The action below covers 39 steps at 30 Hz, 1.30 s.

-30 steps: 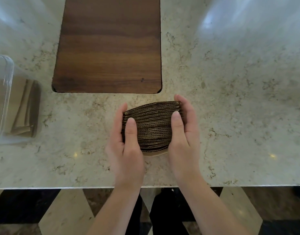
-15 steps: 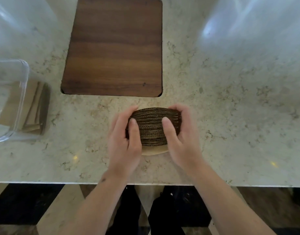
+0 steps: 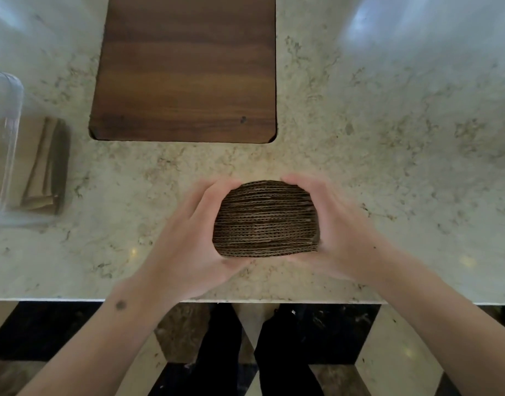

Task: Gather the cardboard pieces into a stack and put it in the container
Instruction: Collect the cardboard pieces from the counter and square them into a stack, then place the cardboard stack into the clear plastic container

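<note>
Left hand point(image 3: 188, 238): pressed flat against the left side of the stack, fingers curled round its far edge, blurred.
Right hand point(image 3: 339, 232): pressed against the right side of the stack, fingers curled over the far corner, also blurred.
Stack point(image 3: 265, 218): many corrugated cardboard pieces clamped between the two hands, fluted edges facing the camera; whether its underside touches the bench cannot be told.
Bench point(image 3: 388, 167): pale speckled stone, its near edge running just below the wrists.
Board point(image 3: 185, 67): dark wood, lying flat on the bench beyond the stack, apart from it.
Container point(image 3: 3, 150): clear, at the left edge of the view, well apart from the stack, with a few cardboard pieces point(image 3: 45, 172) seen through its wall.
Floor point(image 3: 388, 352): dark and light tiles below the bench edge.
</note>
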Available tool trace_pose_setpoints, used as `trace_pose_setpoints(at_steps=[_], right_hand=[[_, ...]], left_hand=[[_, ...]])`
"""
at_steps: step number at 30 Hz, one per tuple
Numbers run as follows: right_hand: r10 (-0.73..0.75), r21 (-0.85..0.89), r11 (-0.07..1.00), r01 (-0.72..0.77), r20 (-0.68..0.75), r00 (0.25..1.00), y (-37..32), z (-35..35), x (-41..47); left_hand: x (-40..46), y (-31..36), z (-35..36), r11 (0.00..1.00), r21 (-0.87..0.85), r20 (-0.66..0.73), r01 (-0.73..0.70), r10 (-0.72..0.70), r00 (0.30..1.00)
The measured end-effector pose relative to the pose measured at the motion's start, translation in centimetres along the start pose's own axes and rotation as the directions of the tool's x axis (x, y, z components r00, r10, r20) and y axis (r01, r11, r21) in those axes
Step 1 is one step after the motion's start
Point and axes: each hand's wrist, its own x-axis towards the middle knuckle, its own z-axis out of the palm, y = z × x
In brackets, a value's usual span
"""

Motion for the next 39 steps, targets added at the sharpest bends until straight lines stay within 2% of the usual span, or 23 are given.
trace_pose_setpoints(at_steps=[3, 5, 7, 9, 11, 14, 19, 23, 26, 27, 30, 32, 36, 39], right_hand=[[-0.033, 0.062, 0.998, 0.034, -0.010, 0.999, -0.2, -0.4, 0.2], [0.000, 0.123, 0.992, -0.006, 0.052, 0.999, -0.1, -0.6, 0.4], [0.070, 0.106, 0.991, -0.083, 0.118, 0.991, 0.1, -0.8, 0.5], [0.063, 0.040, 0.997, -0.068, 0.108, 0.992, 0.2, -0.6, 0.5], [0.021, 0.007, 1.000, -0.022, 0.057, 0.998, 0.4, -0.3, 0.7], [0.031, 0.019, 0.999, -0.031, 0.021, 0.999, 0.6, 0.2, 1.1], [0.045, 0.029, 0.999, -0.044, -0.022, 0.999, -0.4, 0.2, 1.4], [0.136, 0.089, 0.986, -0.143, 0.080, 0.987, -3.5, -1.7, 2.1], [0.096, 0.272, 0.952, -0.139, 0.165, 0.982, -6.5, -3.4, 4.1], [0.087, 0.343, 0.928, -0.145, 0.179, 0.980, -7.9, -4.0, 5.4], [0.174, 0.504, 0.808, -0.305, 0.290, 0.941, -13.0, -4.5, 9.0], [0.200, 0.625, 0.682, -0.379, 0.340, 0.919, -15.6, -3.5, 11.3], [0.285, 0.806, 0.351, -0.476, 0.393, 0.874, -22.0, 1.5, 15.5], [0.382, 0.856, 0.185, -0.483, 0.390, 0.838, -26.7, 6.5, 17.9]], left_hand=[[-0.1, 0.2, -0.4, 0.999, -0.039, -0.004, -0.010, 0.010, 1.000], [-0.1, -0.1, -0.6, 0.997, -0.077, 0.038, 0.025, -0.022, 0.999], [-0.1, -0.4, -0.8, 0.991, -0.098, 0.105, 0.090, -0.079, 0.991], [0.1, -0.6, -0.8, 0.995, -0.058, 0.134, 0.080, -0.071, 0.988], [0.5, -0.8, -0.6, 0.998, -0.034, 0.099, 0.052, -0.049, 0.994], [0.9, -1.1, -0.3, 0.998, -0.028, 0.057, 0.057, -0.056, 0.997], [1.0, -0.2, -0.5, 0.993, -0.039, 0.061, 0.108, -0.106, 0.993], [0.4, 2.0, -2.5, 0.965, -0.139, 0.053, 0.222, -0.217, 0.975], [-1.4, 3.1, -6.2, 0.928, -0.257, -0.032, 0.268, -0.285, 0.958], [-2.1, 3.4, -8.2, 0.893, -0.342, -0.055, 0.291, -0.329, 0.943], [-4.4, 4.1, -13.3, 0.711, -0.601, -0.071, 0.365, -0.503, 0.862], [-5.2, 3.9, -15.1, 0.607, -0.698, -0.074, 0.381, -0.590, 0.804], [-6.7, 1.8, -18.9, 0.382, -0.868, -0.080, 0.317, -0.738, 0.670], [-7.6, -1.0, -21.4, 0.286, -0.917, -0.060, 0.277, -0.787, 0.614]])
